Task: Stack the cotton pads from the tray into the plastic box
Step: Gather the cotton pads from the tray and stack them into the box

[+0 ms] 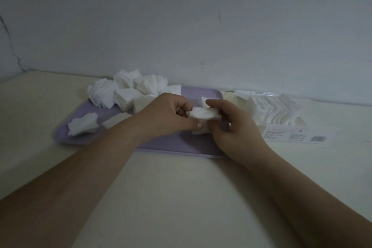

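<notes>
**Both hands hold a small stack of pads over the tray**

The left hand [167, 115] and the right hand [231, 127] meet above the right half of the lilac tray [171, 143]. Together they hold a small stack of white cotton pads [203, 115]. The fingers of the left hand are curled over the left end of the stack, and its thumb presses the near side. The right hand takes the other end: its index finger lies over the top and its thumb is at the near side, almost touching the left thumb. So both hands are closed on the same stack.

The tray lies on the pale bench [181, 197], close to the far edge, where the bench meets the grey wall [181, 16]. On the left part of the tray there is a loose heap of pads [124, 90], and one small bundle [82, 126] lies alone near the left end of the tray.

The clear plastic box [277, 134] stands just to the right of the tray, also along the far edge of the bench. It already contains rows of pads [281, 112], and its near wall has a printed label.
</notes>
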Tool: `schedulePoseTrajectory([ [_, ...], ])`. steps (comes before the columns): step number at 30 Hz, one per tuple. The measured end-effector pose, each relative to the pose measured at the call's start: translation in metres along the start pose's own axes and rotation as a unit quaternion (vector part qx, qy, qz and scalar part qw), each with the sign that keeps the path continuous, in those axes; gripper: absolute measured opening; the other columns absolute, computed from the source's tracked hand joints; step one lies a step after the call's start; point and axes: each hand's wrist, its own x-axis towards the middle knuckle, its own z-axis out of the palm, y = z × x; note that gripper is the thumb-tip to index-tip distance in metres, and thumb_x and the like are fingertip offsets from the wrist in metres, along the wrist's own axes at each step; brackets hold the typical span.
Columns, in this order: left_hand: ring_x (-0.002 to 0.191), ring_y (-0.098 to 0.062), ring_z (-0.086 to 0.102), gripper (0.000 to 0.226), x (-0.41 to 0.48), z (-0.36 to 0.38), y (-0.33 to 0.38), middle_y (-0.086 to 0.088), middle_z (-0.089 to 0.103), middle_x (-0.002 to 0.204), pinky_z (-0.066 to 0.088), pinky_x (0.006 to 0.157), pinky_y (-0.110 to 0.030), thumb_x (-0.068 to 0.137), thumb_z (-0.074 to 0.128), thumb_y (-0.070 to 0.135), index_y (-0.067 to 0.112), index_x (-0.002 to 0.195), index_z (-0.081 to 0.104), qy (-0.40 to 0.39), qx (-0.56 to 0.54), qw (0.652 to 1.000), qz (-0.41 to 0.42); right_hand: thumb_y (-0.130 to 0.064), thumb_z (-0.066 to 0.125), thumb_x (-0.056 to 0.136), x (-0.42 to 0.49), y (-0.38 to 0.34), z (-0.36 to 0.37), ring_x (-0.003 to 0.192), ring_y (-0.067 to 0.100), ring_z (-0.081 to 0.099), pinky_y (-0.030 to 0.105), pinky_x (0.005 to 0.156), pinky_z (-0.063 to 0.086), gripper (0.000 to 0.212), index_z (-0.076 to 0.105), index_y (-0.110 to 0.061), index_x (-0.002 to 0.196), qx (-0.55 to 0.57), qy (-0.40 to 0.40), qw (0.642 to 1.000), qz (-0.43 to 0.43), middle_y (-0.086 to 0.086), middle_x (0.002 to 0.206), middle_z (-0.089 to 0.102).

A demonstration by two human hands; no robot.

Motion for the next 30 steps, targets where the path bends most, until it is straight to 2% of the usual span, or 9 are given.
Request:
schedulePoseTrajectory([
  [4,0.06,-0.01,0.046,0.028,-0.001,-0.002,0.001,0.002,0.056,0.063,0.035,0.063,-0.027,0.074,0.09,0.018,0.006,0.093,0.073,-0.006,0.022,0.999,-0.023,-0.004,0.057,0.09,-0.004,-0.005,0.006,0.127,0.014,0.06,0.025,0.11,0.042,0.049,0.064,-0.02,0.136,-0.066,0.024,0.997,-0.037,-0.003,0.135,0.066],
  [7,0.054,-0.006,0.043,0.026,-0.001,-0.002,0.004,0.009,0.053,0.056,0.034,0.058,-0.024,0.076,0.088,0.018,0.007,0.094,0.073,-0.002,0.039,0.999,-0.017,0.0,0.053,0.093,-0.008,-0.01,0.012,0.124,0.005,0.055,-0.003,0.101,0.027,0.05,0.061,-0.015,0.14,-0.078,0.022,0.997,-0.019,-0.004,0.134,0.065],
  [9,0.055,-0.006,0.045,0.021,-0.001,0.001,0.006,0.009,0.053,0.057,0.035,0.059,-0.024,0.078,0.085,0.015,0.009,0.094,0.073,-0.006,0.042,0.999,-0.008,0.004,0.049,0.093,-0.011,-0.016,0.015,0.113,-0.009,0.047,-0.011,0.089,0.023,0.051,0.059,-0.012,0.141,-0.06,0.01,0.998,-0.004,-0.008,0.121,0.063],
  [12,0.053,-0.005,0.044,0.019,-0.001,0.004,0.008,0.013,0.051,0.053,0.036,0.059,-0.022,0.079,0.083,0.013,0.016,0.096,0.074,-0.005,0.05,0.999,0.0,0.009,0.045,0.09,-0.013,-0.019,0.016,0.103,0.008,0.055,0.008,0.085,0.039,0.046,0.055,-0.003,0.133,-0.039,-0.023,0.999,0.018,0.004,0.113,0.063],
  [15,0.053,-0.005,0.044,0.021,0.0,0.0,0.006,0.013,0.052,0.052,0.036,0.059,-0.024,0.078,0.085,0.016,0.014,0.096,0.074,0.003,0.052,0.999,-0.005,0.012,0.043,0.082,-0.011,-0.018,0.015,0.102,0.022,0.053,0.016,0.078,0.035,0.053,0.046,-0.004,0.132,-0.04,-0.054,0.997,0.038,0.007,0.11,0.055],
  [18,0.055,-0.008,0.046,0.02,-0.001,0.001,0.005,0.006,0.057,0.058,0.037,0.059,-0.026,0.078,0.083,0.014,0.011,0.096,0.074,-0.012,0.054,0.998,-0.002,0.005,0.04,0.076,-0.011,-0.016,0.015,0.111,0.032,0.05,0.027,0.094,0.038,0.062,0.039,-0.005,0.137,-0.055,-0.072,0.995,0.04,0.01,0.119,0.053],
  [24,0.063,-0.008,0.06,0.014,-0.005,0.008,0.008,-0.005,0.073,0.073,0.048,0.066,-0.026,0.085,0.075,0.011,0.014,0.098,0.074,-0.028,0.06,0.998,0.023,-0.008,0.031,0.065,-0.007,-0.016,0.014,0.111,0.015,0.02,0.042,0.107,0.035,0.076,0.031,0.007,0.14,-0.075,-0.12,0.99,0.013,-0.002,0.121,0.021],
  [26,0.061,-0.006,0.055,0.008,-0.004,0.006,0.006,0.002,0.068,0.068,0.045,0.064,-0.024,0.086,0.075,0.012,0.015,0.093,0.074,-0.027,0.052,0.998,0.032,-0.006,0.034,0.07,-0.006,-0.016,0.013,0.112,0.014,0.024,0.033,0.106,0.03,0.072,0.034,0.007,0.141,-0.059,-0.117,0.991,0.008,-0.001,0.121,0.025],
  [30,0.068,-0.006,0.059,0.011,-0.003,0.004,0.004,-0.004,0.071,0.076,0.047,0.069,-0.025,0.084,0.076,0.005,0.008,0.094,0.074,-0.026,0.041,0.998,0.034,-0.002,0.057,0.091,-0.004,-0.015,0.006,0.128,0.007,0.049,0.004,0.098,0.032,0.064,0.041,-0.016,0.151,-0.02,-0.033,0.999,0.032,-0.009,0.135,0.051],
])
